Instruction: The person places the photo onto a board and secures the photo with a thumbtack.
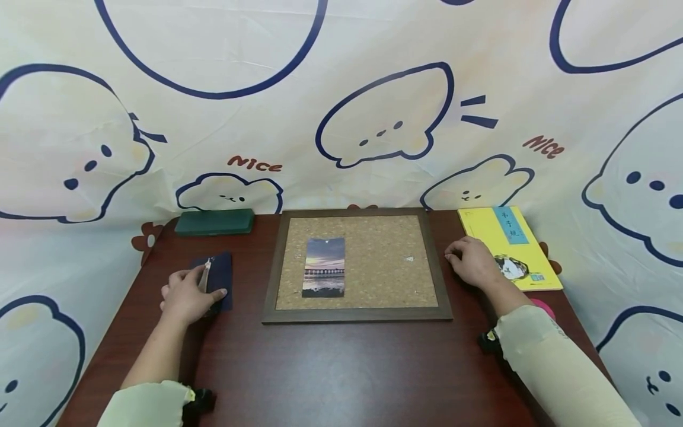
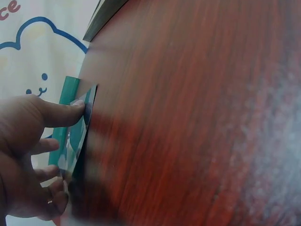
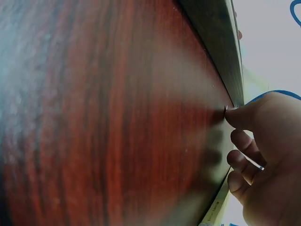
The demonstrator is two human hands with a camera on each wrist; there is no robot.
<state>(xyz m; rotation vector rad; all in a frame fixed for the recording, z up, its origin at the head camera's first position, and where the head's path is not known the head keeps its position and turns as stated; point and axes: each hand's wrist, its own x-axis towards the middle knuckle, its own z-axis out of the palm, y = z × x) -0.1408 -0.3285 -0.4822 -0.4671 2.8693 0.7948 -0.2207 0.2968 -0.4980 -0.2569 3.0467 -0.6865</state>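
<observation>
My left hand [image 1: 187, 295] grips a dark blue card-like sheet [image 1: 220, 279] at the table's left side. The left wrist view shows the thumb of my hand [image 2: 70, 113] on the glossy, tilted sheet [image 2: 77, 134], with other fingers behind it. To the right of the framed cork board [image 1: 373, 267], my right hand [image 1: 472, 261] rests with fingers loosely curled. No held thing can be made out at the fingers of this hand [image 3: 263, 141]. On the board's left half, a seaside picture [image 1: 324, 267] hangs upright, with a small pale dot at its top.
A green box [image 1: 214, 222] lies at the back left. The yellow book [image 1: 507, 249] is at the back right, partly beside my right forearm, with a pink thing [image 1: 543, 308] near the sleeve. A patterned cloth hangs behind the brown table [image 1: 331, 367].
</observation>
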